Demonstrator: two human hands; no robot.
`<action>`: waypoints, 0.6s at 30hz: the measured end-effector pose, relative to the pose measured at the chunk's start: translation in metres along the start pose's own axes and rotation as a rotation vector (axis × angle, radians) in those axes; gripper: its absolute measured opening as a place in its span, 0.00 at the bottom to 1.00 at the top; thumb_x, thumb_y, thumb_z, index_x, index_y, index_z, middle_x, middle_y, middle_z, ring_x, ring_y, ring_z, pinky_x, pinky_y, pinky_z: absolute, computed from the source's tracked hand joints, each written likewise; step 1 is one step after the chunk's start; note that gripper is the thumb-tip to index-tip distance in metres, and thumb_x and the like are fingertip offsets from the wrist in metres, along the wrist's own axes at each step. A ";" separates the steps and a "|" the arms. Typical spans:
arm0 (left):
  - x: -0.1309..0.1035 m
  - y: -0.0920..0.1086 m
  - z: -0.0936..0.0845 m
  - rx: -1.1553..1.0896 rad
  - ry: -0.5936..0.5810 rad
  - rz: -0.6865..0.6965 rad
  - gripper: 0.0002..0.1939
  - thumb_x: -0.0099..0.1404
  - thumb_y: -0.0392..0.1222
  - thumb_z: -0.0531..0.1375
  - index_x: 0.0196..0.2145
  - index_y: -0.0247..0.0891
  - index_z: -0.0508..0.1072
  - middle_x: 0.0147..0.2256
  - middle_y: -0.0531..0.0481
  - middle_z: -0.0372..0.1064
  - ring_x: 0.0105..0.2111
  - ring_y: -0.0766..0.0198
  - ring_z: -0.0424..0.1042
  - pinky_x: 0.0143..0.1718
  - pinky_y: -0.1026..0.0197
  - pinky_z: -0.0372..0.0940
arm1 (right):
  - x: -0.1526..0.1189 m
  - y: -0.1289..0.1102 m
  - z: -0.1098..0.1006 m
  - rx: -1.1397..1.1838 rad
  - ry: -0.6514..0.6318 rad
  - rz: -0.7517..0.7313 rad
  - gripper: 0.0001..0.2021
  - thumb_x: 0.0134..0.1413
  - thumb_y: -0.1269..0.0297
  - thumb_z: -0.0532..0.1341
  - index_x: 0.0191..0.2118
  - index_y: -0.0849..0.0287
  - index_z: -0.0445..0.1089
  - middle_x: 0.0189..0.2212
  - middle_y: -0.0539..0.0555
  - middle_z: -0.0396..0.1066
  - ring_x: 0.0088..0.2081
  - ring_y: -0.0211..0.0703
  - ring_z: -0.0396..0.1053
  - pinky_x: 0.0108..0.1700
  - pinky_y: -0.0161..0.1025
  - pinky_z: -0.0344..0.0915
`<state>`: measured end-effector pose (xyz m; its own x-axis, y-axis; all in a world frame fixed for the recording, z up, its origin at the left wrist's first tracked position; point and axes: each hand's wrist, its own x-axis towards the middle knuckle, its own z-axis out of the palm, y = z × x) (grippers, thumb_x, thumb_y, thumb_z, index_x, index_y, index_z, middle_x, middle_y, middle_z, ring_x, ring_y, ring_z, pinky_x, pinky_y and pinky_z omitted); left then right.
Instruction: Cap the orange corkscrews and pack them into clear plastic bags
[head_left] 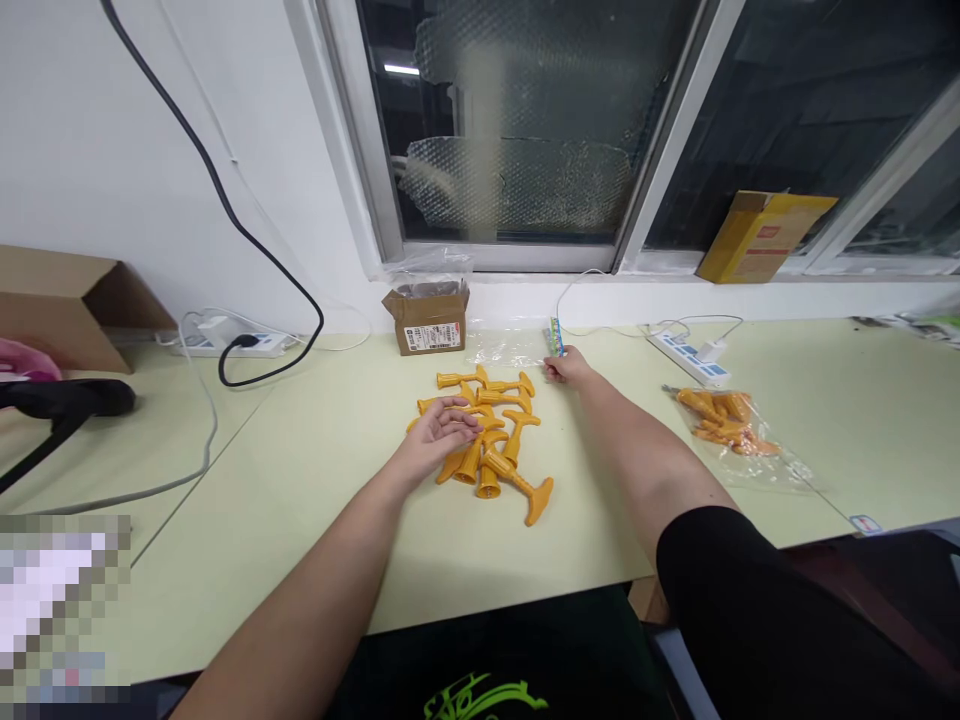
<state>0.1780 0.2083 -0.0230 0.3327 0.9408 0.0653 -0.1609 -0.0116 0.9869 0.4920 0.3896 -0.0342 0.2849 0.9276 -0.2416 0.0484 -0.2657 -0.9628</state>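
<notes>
Several yellow T-handled plastic tools (pixel 517 475) lie in a loose pile on the pale table. My left hand (pixel 442 432) is over the pile's left side, its fingers apart and slightly curled, covering some of the tools; none is gripped. My right hand (pixel 568 367) reaches to the back of the table with its fingers pinched at the corner of a flat clear plastic bag (pixel 504 343). Just behind those fingers is a small blue, green and white strip (pixel 556 336); whether they touch it I cannot tell.
A small open cardboard box (pixel 433 318) stands against the wall. To the right, a clear bag of yellow pieces (pixel 726 422) lies before a power strip (pixel 688 357). Another power strip (pixel 247 345) with a black cable (pixel 300 290) is at left, near a larger carton (pixel 67 300).
</notes>
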 end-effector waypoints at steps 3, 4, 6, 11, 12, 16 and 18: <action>-0.002 0.003 0.002 -0.002 -0.006 -0.005 0.29 0.60 0.44 0.73 0.54 0.41 0.65 0.44 0.47 0.73 0.49 0.54 0.78 0.58 0.47 0.69 | 0.009 -0.003 0.007 -0.102 0.045 -0.027 0.33 0.55 0.74 0.69 0.61 0.59 0.54 0.29 0.48 0.74 0.23 0.35 0.69 0.27 0.32 0.75; -0.003 0.004 0.003 -0.003 -0.007 -0.008 0.30 0.60 0.44 0.72 0.54 0.41 0.64 0.43 0.47 0.73 0.49 0.55 0.78 0.57 0.48 0.69 | 0.011 -0.004 0.009 -0.140 0.063 -0.036 0.35 0.56 0.72 0.69 0.64 0.58 0.51 0.31 0.50 0.75 0.23 0.35 0.70 0.28 0.33 0.75; -0.003 0.005 0.005 -0.002 -0.010 -0.015 0.30 0.60 0.44 0.72 0.54 0.41 0.64 0.43 0.48 0.72 0.47 0.56 0.78 0.56 0.49 0.70 | 0.012 -0.005 0.010 -0.227 0.103 -0.051 0.38 0.55 0.68 0.70 0.66 0.57 0.50 0.37 0.54 0.76 0.25 0.37 0.71 0.29 0.37 0.76; -0.003 0.004 0.005 0.078 -0.009 0.013 0.27 0.61 0.43 0.70 0.54 0.42 0.65 0.41 0.50 0.70 0.40 0.61 0.77 0.50 0.52 0.72 | 0.006 -0.005 0.005 -0.413 0.164 -0.094 0.34 0.55 0.60 0.71 0.63 0.50 0.57 0.49 0.60 0.73 0.27 0.41 0.73 0.36 0.44 0.75; -0.003 0.004 0.004 0.126 0.005 0.039 0.25 0.62 0.43 0.69 0.53 0.42 0.65 0.41 0.49 0.70 0.40 0.61 0.76 0.48 0.52 0.73 | 0.005 -0.004 0.005 -0.433 0.164 -0.105 0.33 0.55 0.58 0.70 0.63 0.50 0.58 0.49 0.59 0.73 0.27 0.41 0.73 0.39 0.44 0.75; -0.002 0.004 -0.002 0.550 0.123 0.246 0.18 0.64 0.44 0.64 0.51 0.41 0.71 0.48 0.43 0.72 0.51 0.53 0.73 0.52 0.49 0.71 | -0.004 0.007 0.006 -0.486 0.183 -0.165 0.30 0.56 0.56 0.68 0.62 0.50 0.61 0.51 0.59 0.70 0.38 0.47 0.75 0.53 0.46 0.71; 0.000 0.004 -0.007 0.835 0.135 0.340 0.19 0.65 0.45 0.63 0.53 0.43 0.73 0.56 0.43 0.70 0.59 0.49 0.68 0.62 0.44 0.65 | -0.010 0.017 0.009 -0.495 0.240 -0.229 0.30 0.56 0.56 0.67 0.63 0.51 0.61 0.57 0.63 0.65 0.46 0.50 0.74 0.58 0.46 0.67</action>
<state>0.1707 0.2103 -0.0205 0.2700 0.8729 0.4065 0.5123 -0.4877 0.7069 0.4813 0.3778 -0.0487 0.4200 0.9059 0.0546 0.5582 -0.2104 -0.8026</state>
